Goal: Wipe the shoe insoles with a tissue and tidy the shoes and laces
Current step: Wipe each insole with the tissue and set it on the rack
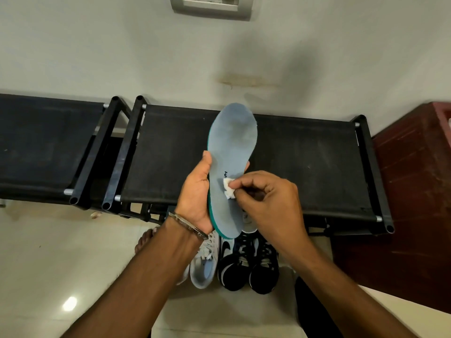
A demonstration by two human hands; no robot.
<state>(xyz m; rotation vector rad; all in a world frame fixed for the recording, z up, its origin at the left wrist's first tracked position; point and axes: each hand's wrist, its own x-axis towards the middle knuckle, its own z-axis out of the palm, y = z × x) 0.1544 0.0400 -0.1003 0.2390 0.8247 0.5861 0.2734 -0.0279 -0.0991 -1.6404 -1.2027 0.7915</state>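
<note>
A grey-blue insole [233, 142] with a green edge stands upright in front of me, toe end up. My left hand [196, 198] grips its lower half from the left, thumb along the edge. My right hand [266, 198] pinches a small wad of white tissue [229, 189] and presses it on the insole's middle, beside a dark logo. On the floor below lie a white and light-blue sneaker [205, 262] and a pair of black and white sneakers [251, 264], laces loose.
Two black fabric-topped shoe racks [305, 162] stand side by side against the pale wall. A dark red cabinet [415, 191] is at the right. My bare foot [145, 240] shows on the cream tiled floor, left of the sneakers.
</note>
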